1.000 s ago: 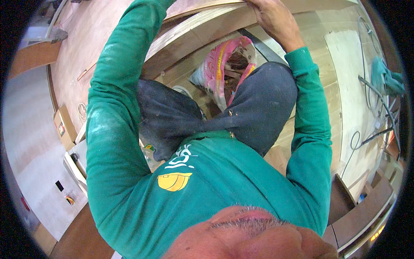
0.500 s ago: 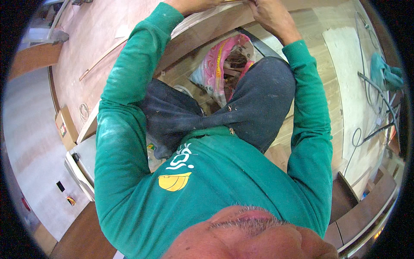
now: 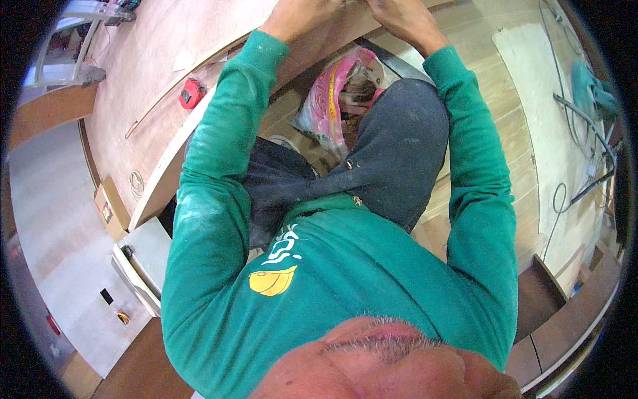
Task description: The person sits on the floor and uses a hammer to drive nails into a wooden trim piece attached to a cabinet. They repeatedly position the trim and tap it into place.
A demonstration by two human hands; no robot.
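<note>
Both arms in green sleeves stretched forward and up. Left hand [image 3: 299,16] and right hand [image 3: 399,16] sit on long curved plywood strip [image 3: 173,166] at frame top, close together. Fingers cut off by rim, so grip can't tell on either. Strip arcs down-left along edge of broad plywood tabletop [image 3: 153,60]. Red tape measure [image 3: 193,93] just beside strip. Pink plastic bag [image 3: 339,93] wedged between strip and knee, tight there. Floor to right more open, cables apart.

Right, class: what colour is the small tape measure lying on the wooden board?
Red, with black parts; the tape measure shows best in the head view.
</note>
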